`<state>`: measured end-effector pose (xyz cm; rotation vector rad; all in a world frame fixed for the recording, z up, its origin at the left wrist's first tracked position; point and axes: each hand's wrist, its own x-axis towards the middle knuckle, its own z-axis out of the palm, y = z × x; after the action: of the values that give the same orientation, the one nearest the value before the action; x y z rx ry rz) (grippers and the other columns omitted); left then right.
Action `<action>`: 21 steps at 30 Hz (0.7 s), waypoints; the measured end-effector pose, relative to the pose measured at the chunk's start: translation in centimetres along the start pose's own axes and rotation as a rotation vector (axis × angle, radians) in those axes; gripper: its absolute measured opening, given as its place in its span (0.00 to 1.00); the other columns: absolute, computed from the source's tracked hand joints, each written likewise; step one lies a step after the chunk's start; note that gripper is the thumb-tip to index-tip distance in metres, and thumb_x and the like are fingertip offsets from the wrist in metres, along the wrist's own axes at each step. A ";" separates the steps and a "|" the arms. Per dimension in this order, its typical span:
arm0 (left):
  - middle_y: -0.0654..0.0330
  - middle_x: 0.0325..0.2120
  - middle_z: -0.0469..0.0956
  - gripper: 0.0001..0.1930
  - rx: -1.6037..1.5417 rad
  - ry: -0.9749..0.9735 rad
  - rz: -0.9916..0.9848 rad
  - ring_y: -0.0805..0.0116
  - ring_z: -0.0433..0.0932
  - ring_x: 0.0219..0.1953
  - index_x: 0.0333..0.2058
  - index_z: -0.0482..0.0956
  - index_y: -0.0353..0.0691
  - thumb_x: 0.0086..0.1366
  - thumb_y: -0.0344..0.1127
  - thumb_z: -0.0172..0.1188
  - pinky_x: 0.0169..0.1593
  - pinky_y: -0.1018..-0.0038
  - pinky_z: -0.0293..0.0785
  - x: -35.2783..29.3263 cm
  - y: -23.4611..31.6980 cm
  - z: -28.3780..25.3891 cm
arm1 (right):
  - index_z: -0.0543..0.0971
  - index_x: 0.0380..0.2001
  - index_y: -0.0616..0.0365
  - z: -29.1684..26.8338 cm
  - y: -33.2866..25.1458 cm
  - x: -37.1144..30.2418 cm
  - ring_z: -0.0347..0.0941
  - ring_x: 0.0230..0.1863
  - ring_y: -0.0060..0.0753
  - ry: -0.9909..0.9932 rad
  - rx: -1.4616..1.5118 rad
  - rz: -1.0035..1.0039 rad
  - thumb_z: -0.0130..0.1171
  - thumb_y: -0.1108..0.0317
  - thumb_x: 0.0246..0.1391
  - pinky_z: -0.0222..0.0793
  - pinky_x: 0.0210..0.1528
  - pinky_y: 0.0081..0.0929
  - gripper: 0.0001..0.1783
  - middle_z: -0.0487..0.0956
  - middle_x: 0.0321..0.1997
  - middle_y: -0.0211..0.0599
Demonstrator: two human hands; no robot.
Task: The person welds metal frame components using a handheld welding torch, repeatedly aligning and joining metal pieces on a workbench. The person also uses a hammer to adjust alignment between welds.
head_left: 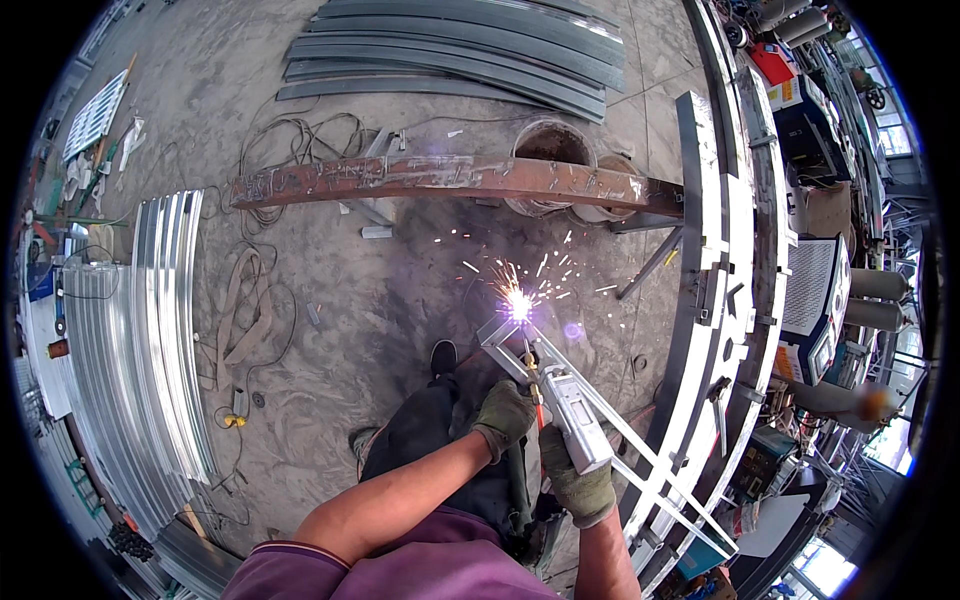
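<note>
A bright arc with flying sparks (pixel 517 303) burns at the far tip of a narrow frame of pale metal bars (pixel 640 452). My left hand (pixel 505 415), in a green work glove, is closed around a welding torch (pixel 531 368) with a brass-coloured neck pointing at the arc. Below it, my right hand (pixel 582 482), gloved alike, is closed on the near end of a silver box-shaped piece (pixel 576 412) lying along the frame. Glare hides the exact spot under the arc, and most of the right fingers are out of sight.
A rusty steel beam (pixel 420 180) crosses ahead, with a dirty bucket (pixel 552 150) behind it. Long steel rails (pixel 705 290) run along the right, before welding machines (pixel 808 300). Metal sheets (pixel 165 330) lie left, profiles (pixel 460 50) far ahead. Cables (pixel 300 140) coil on the floor.
</note>
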<state>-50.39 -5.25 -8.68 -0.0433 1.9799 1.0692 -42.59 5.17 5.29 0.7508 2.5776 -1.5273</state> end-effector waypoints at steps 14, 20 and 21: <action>0.35 0.40 0.84 0.20 0.109 -0.037 0.041 0.37 0.85 0.46 0.41 0.82 0.30 0.68 0.46 0.66 0.51 0.50 0.80 2.8 -5.6 4.1 | 0.83 0.46 0.60 -0.2 -0.8 0.2 0.76 0.30 0.27 -0.015 -0.031 -0.003 0.65 0.68 0.70 0.73 0.33 0.32 0.07 0.80 0.30 0.31; 0.38 0.37 0.84 0.19 0.076 -0.071 0.064 0.38 0.84 0.44 0.38 0.84 0.32 0.68 0.47 0.66 0.50 0.51 0.80 0.6 -1.6 0.7 | 0.83 0.43 0.59 -0.2 -0.7 -0.3 0.76 0.28 0.28 -0.017 -0.040 0.044 0.64 0.68 0.71 0.72 0.31 0.32 0.06 0.79 0.27 0.31; 0.38 0.37 0.84 0.19 0.060 -0.056 0.078 0.39 0.84 0.44 0.38 0.84 0.33 0.68 0.47 0.66 0.49 0.51 0.80 0.6 -1.8 0.7 | 0.83 0.43 0.59 -0.2 -0.7 -0.3 0.76 0.28 0.28 -0.019 -0.046 0.040 0.64 0.68 0.71 0.72 0.31 0.32 0.06 0.79 0.27 0.31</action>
<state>-49.60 -5.65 -10.48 0.0962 1.9763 1.0484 -42.56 4.94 6.07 0.7741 2.5586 -1.4516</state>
